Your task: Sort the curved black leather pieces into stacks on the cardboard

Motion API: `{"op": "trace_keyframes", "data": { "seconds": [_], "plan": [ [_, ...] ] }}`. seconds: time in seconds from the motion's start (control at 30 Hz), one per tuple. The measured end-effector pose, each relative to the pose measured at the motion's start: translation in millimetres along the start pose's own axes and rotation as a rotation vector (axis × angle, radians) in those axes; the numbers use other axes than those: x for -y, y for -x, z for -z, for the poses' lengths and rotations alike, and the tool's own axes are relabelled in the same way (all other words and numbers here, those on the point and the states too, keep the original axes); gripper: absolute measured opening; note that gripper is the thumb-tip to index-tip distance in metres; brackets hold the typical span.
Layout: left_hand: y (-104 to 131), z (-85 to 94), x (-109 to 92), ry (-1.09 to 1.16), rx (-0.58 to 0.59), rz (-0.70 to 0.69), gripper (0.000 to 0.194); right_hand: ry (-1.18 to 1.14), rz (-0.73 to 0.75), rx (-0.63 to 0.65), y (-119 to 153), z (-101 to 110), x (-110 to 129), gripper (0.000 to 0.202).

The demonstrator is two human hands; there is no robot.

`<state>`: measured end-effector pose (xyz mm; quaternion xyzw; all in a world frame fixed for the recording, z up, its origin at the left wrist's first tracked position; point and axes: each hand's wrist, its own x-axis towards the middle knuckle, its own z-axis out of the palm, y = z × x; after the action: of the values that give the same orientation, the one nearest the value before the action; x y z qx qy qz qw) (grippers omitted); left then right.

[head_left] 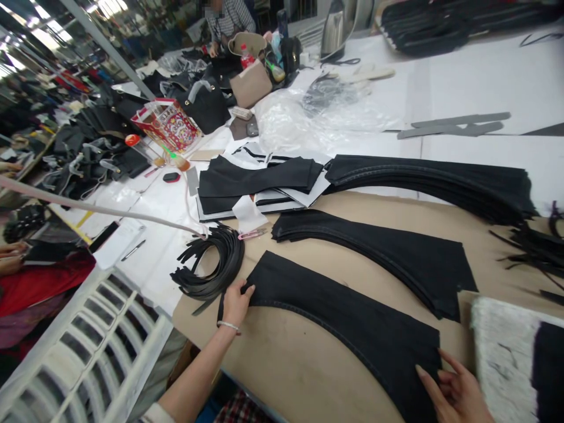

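A curved black fabric piece (326,305) lies flat on the brown board (282,346) in front of me. At its left end, my left hand (237,301) pinches the edge between thumb and fingers. My right hand (453,385) is at its lower right end, thumb on top and fingers at the edge, gripping that corner. Behind this piece lies a stack of similar black pieces (374,247), and a larger stack (432,176) is farther back. A coil of black strips (224,264) sits beside my left hand.
Small pink scissors (252,234) lie near the coil. Flat black and white pieces (259,182) are piled behind. A white slatted rack (97,346) stands at the left, a fuzzy white block (502,352) at the right. Bags (251,85) and another person (229,17) are at the back.
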<state>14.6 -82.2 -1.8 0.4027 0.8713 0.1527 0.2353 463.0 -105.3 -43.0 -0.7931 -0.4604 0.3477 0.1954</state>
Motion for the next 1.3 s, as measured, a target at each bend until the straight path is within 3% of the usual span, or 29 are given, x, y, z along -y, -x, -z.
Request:
{"op": "trace_keyframes", "data": {
  "seconds": [0.3, 0.4, 0.43, 0.5, 0.57, 0.6, 0.7, 0.77, 0.9, 1.13, 1.3],
  "plan": [
    [-4, -4.3, 4, -0.113, 0.033, 0.028, 0.034, -0.033, 0.041, -0.037, 7, -7, 12, 0.065],
    [-2, -6.6, 4, -0.285, 0.010, 0.038, 0.047, -0.069, 0.069, -0.010, 8, -5, 17, 0.054],
    [-1, -7.2, 3, -0.326, -0.023, 0.000, 0.050, -0.070, 0.068, -0.015, 8, -4, 18, 0.052],
    [6, -7.8, -4, -0.415, -0.202, -0.132, 0.053, -0.075, 0.061, -0.023, 8, -2, 21, 0.050],
    [16, -10.0, -14, -0.441, -0.356, -0.318, 0.049, -0.083, 0.056, -0.033, 9, -1, 23, 0.049],
    [22, -12.7, -19, -0.421, -0.365, -0.436, 0.044, -0.088, 0.055, -0.035, 10, 0, 23, 0.049],
    [33, -28.9, -32, -0.286, -0.159, -0.813, 0.033, -0.097, 0.056, -0.030, 11, 2, 25, 0.048],
    [37, -42.3, -38, -0.260, -0.013, -0.951, 0.035, -0.090, 0.056, -0.027, 11, 3, 25, 0.047],
    [42, -57.8, -45, -0.374, 0.076, -0.984, 0.040, -0.039, 0.060, -0.023, 11, 4, 26, 0.046],
    [51, -58.8, -50, -0.500, 0.011, -0.956, 0.040, -0.012, 0.087, -0.047, 11, 0, 26, 0.044],
    [52, -64.6, -45, -0.522, -0.039, -0.967, 0.038, 0.080, 0.190, -0.202, 14, 1, 28, 0.042]
  ]
}}
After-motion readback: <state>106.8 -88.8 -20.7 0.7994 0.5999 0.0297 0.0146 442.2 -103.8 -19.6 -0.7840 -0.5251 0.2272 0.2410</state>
